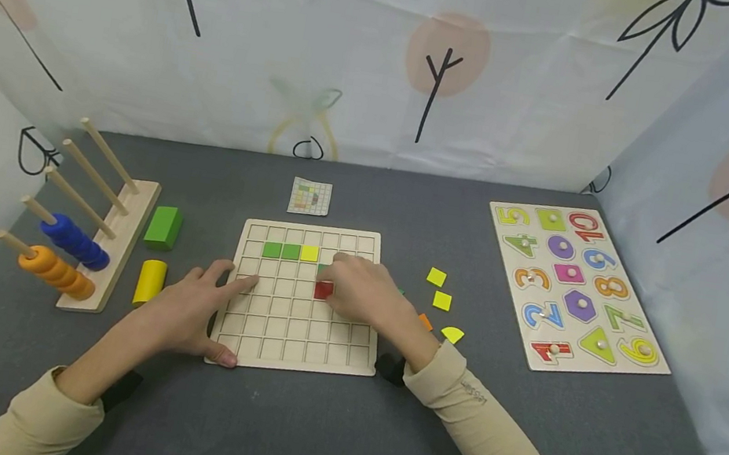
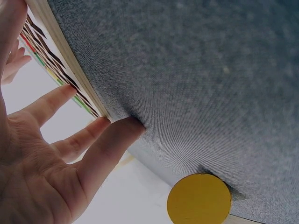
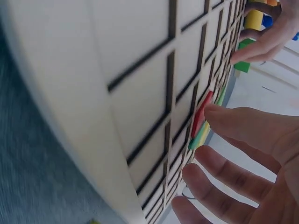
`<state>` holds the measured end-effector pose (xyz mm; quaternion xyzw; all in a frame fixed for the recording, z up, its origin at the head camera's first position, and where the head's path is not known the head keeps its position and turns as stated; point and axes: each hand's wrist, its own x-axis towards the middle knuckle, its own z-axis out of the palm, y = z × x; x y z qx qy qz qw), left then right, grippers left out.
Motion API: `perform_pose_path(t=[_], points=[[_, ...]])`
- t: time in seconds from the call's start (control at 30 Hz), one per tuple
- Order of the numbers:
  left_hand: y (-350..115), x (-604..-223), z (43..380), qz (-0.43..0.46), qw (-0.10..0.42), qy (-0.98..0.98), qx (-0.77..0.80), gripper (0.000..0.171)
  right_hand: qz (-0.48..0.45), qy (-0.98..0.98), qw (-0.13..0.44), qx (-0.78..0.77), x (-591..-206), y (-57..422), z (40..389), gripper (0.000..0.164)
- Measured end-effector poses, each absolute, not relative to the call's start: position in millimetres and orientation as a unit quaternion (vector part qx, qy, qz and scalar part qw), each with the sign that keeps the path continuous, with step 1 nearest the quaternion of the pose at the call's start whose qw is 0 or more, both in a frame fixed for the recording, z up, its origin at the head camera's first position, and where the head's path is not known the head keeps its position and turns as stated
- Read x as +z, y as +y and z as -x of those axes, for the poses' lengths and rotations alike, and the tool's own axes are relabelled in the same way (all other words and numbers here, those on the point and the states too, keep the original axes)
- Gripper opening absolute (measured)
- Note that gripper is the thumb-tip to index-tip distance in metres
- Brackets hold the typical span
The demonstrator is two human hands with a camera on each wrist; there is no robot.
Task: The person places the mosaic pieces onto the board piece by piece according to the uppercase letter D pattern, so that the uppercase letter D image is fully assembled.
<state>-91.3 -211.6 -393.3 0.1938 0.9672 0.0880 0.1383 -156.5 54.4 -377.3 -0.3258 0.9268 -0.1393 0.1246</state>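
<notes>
A wooden grid board [image 1: 298, 331] lies flat at the middle of the table. My left hand [image 1: 188, 309] rests on its left side, fingers spread, thumb at the near-left corner. Over the right part of the board is my right hand [image 1: 365, 291], its thumb at a red square tile [image 1: 323, 290] set in the grid. In the right wrist view nothing shows between that hand's thumb and loosely bent fingers. Two green tiles [image 1: 281, 251] and a yellow tile [image 1: 309, 254] sit in an upper row. Another green tile [image 3: 192, 143] is partly hidden behind the fingers.
Yellow squares [image 1: 442, 301], an orange piece [image 1: 425, 321] and a yellow rounded piece [image 1: 452, 334] lie right. Beyond is a number puzzle [image 1: 569, 273]. A pattern card [image 1: 309, 197] lies behind the board. Left stand a peg rack [image 1: 130, 218], green block [image 1: 163, 227] and yellow cylinder [image 1: 150, 283].
</notes>
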Motion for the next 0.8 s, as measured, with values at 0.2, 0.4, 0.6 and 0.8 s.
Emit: perform_pose_path(t=[0.2,0.4,0.6,0.8], points=[[-211.2,-393.1,90.8,-0.193,0.136,0.968,0.088,0.118,0.293,0.934,0.149,-0.139,-367.2,65.5,160.1,0.034],[-209.8,-391.8,90.8,-0.189,0.140,0.968,0.086,0.117,0.278,0.943,0.143,-0.119,-359.8,80.4,164.8,0.035],[-209.4,-391.8,90.8,-0.188,0.141,0.968,0.085,0.117,0.270,0.947,0.132,-0.116,-358.8,99.7,166.9,0.034],[-209.9,-392.2,90.4,-0.187,0.138,0.969,0.084,0.118,0.259,0.950,0.134,-0.108,-361.7,116.2,166.3,0.034]])
